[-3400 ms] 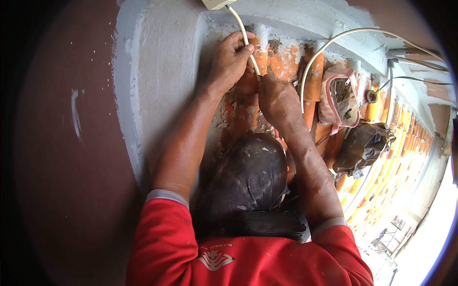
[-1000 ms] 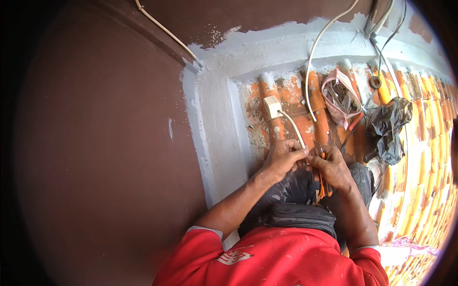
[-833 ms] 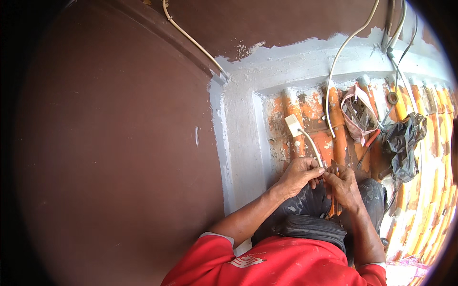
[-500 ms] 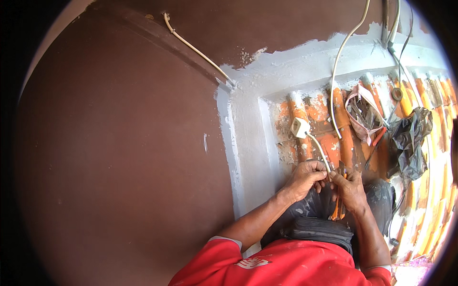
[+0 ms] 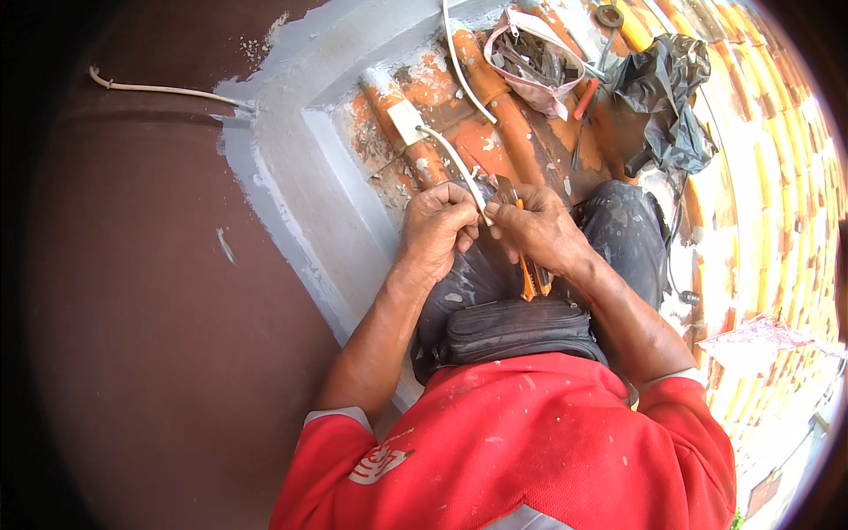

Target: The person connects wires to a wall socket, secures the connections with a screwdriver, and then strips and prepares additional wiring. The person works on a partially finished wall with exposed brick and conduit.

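Observation:
A short white cable [image 5: 461, 165] runs from a cream-coloured socket box [image 5: 406, 122], which rests on the roof tiles, to its end between my hands. My left hand [image 5: 436, 228] is closed, thumb and fingers pinched at the cable near that end. My right hand [image 5: 546, 231] is closed round an orange utility knife [image 5: 530, 281]; its blade points away from me, past the knuckles. The thumb of that hand presses on the cable end. My fingers partly hide the cable's tip.
An open pink zip pouch of tools [image 5: 535, 60] lies on the orange roof tiles [image 5: 508, 115], beside a red handle [image 5: 585, 99] and a crumpled black plastic bag [image 5: 667, 97]. A roll of dark tape [image 5: 609, 15] lies beyond. A brown-painted surface [image 5: 150, 309] with a grey border [image 5: 300, 212] is at left.
The view has swung, so the hands and tiles appear farther left. Both hands still hold the cable end, and the knife stays in my right hand.

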The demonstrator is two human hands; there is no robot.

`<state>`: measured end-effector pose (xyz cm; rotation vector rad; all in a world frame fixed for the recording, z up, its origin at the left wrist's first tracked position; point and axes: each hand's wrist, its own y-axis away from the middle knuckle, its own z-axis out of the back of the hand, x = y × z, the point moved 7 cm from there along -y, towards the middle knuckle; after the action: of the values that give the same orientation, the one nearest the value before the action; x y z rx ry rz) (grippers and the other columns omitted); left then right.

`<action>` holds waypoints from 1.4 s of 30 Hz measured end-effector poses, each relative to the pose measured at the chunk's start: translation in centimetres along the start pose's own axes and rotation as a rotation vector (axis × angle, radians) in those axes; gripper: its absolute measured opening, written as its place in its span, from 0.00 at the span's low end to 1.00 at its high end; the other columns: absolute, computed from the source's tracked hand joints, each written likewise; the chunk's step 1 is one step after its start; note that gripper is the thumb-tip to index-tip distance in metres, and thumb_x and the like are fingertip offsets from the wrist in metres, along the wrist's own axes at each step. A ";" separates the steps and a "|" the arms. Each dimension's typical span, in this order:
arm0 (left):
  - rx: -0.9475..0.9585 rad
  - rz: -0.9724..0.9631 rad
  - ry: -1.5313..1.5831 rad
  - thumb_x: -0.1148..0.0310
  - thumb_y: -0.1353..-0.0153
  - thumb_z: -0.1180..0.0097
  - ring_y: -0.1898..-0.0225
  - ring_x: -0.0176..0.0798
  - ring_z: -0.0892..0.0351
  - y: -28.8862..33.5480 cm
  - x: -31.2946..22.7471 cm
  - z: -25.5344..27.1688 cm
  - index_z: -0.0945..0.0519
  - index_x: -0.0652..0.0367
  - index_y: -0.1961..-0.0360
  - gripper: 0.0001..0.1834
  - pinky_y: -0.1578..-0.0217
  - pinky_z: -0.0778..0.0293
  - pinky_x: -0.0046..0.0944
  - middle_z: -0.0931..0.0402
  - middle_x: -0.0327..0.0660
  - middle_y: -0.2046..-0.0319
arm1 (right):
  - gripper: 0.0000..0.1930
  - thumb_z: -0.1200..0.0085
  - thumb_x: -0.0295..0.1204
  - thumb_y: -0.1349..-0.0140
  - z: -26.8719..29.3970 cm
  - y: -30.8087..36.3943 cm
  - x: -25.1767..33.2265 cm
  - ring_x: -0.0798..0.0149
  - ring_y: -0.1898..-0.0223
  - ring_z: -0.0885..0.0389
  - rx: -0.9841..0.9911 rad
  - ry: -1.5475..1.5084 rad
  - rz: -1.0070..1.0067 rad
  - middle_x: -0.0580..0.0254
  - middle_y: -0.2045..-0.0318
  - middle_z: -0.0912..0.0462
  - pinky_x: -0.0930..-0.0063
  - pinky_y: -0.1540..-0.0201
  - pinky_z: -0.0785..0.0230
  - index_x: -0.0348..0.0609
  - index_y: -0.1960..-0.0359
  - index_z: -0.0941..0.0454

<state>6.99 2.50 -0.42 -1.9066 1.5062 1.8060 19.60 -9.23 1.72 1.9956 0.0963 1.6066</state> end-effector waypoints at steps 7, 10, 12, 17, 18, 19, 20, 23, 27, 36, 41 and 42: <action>0.018 0.017 0.024 0.77 0.29 0.37 0.73 0.31 0.20 0.5 -0.9 -0.8 0.18 0.62 0.59 0.01 0.77 0.28 0.29 0.17 0.40 0.70 | 0.11 0.39 0.31 0.25 -0.2 -0.3 -0.4 0.73 0.80 0.21 0.030 -0.035 0.013 0.64 0.74 0.15 0.71 0.76 0.30 0.36 0.66 0.17; 0.026 0.011 -0.029 0.74 0.27 0.34 0.73 0.31 0.19 0.2 -0.3 -0.4 0.18 0.62 0.59 0.04 0.77 0.28 0.29 0.17 0.40 0.70 | 0.09 0.36 0.30 0.28 -0.1 -0.5 -0.3 0.74 0.80 0.22 0.101 -0.060 0.041 0.65 0.73 0.15 0.73 0.76 0.30 0.37 0.65 0.17; 0.020 0.028 -0.040 0.72 0.27 0.33 0.73 0.31 0.19 0.2 -0.2 0.2 0.17 0.62 0.59 0.05 0.77 0.28 0.29 0.18 0.40 0.71 | 0.09 0.35 0.30 0.30 -0.4 -0.2 0.3 0.74 0.79 0.22 0.222 -0.027 0.062 0.65 0.73 0.15 0.74 0.77 0.31 0.37 0.65 0.16; 0.019 0.049 -0.105 0.70 0.29 0.29 0.77 0.28 0.20 -0.2 -0.6 -0.1 0.17 0.62 0.62 0.09 0.81 0.29 0.26 0.16 0.39 0.74 | 0.10 0.35 0.32 0.30 0.0 -0.2 0.2 0.74 0.79 0.21 0.160 0.020 0.016 0.64 0.73 0.14 0.74 0.76 0.30 0.36 0.62 0.12; 0.030 0.044 -0.136 0.69 0.28 0.29 0.77 0.28 0.19 -0.2 -0.6 -0.2 0.17 0.63 0.61 0.09 0.81 0.28 0.26 0.16 0.40 0.73 | 0.11 0.35 0.33 0.29 0.1 -0.1 0.4 0.73 0.79 0.21 0.159 0.021 0.021 0.64 0.73 0.14 0.74 0.76 0.30 0.35 0.62 0.12; 0.045 0.038 -0.167 0.68 0.28 0.29 0.77 0.29 0.19 -0.3 -0.7 -0.4 0.17 0.63 0.61 0.10 0.81 0.27 0.26 0.15 0.40 0.72 | 0.11 0.36 0.33 0.29 0.3 -0.1 0.4 0.73 0.80 0.21 0.155 0.024 0.027 0.63 0.72 0.14 0.74 0.76 0.30 0.35 0.61 0.11; 0.060 0.032 -0.199 0.68 0.28 0.29 0.76 0.29 0.19 -0.3 -0.7 -0.6 0.16 0.63 0.61 0.10 0.80 0.27 0.27 0.14 0.41 0.71 | 0.12 0.37 0.34 0.28 0.3 -0.1 0.3 0.73 0.80 0.21 0.160 0.023 0.031 0.63 0.72 0.14 0.74 0.76 0.30 0.35 0.61 0.11; 0.123 0.025 -0.201 0.67 0.26 0.30 0.75 0.28 0.18 -0.3 -0.5 -0.5 0.16 0.63 0.61 0.10 0.78 0.24 0.27 0.13 0.41 0.69 | 0.13 0.38 0.35 0.26 0.1 -0.4 -0.2 0.72 0.80 0.21 0.188 0.018 0.040 0.62 0.72 0.13 0.73 0.76 0.29 0.35 0.61 0.11; 0.201 0.021 -0.180 0.68 0.25 0.33 0.73 0.28 0.17 -0.3 -0.7 -0.3 0.15 0.64 0.60 0.09 0.75 0.22 0.27 0.13 0.41 0.69 | 0.14 0.40 0.34 0.25 0.1 -0.6 -0.6 0.70 0.81 0.20 0.220 -0.025 0.035 0.59 0.72 0.12 0.72 0.76 0.28 0.33 0.60 0.11; 0.226 0.058 -0.153 0.72 0.24 0.35 0.71 0.28 0.16 -0.6 -0.9 -0.1 0.15 0.64 0.55 0.05 0.73 0.22 0.27 0.13 0.40 0.67 | 0.13 0.43 0.32 0.24 -0.2 -1.2 -2.1 0.69 0.81 0.19 0.139 -0.170 0.040 0.57 0.74 0.13 0.71 0.76 0.26 0.33 0.60 0.12; 0.171 0.006 -0.375 0.77 0.29 0.38 0.71 0.31 0.15 -0.1 -0.7 -1.1 0.16 0.65 0.56 0.05 0.75 0.22 0.27 0.14 0.42 0.67 | 0.15 0.44 0.34 0.22 0.6 -1.4 -2.3 0.70 0.80 0.18 0.030 -0.185 0.062 0.59 0.74 0.13 0.72 0.74 0.25 0.35 0.62 0.13; 0.162 0.035 -0.282 0.77 0.30 0.39 0.71 0.31 0.15 0.0 -0.3 -1.0 0.16 0.66 0.56 0.04 0.76 0.22 0.27 0.15 0.42 0.67 | 0.15 0.44 0.34 0.22 1.0 -1.3 -1.7 0.70 0.79 0.18 -0.001 -0.109 0.087 0.59 0.74 0.13 0.71 0.74 0.24 0.35 0.62 0.13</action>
<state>7.77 1.97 0.11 -1.4903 1.5399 1.8131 20.42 -9.21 -0.49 2.1083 -0.0331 1.5468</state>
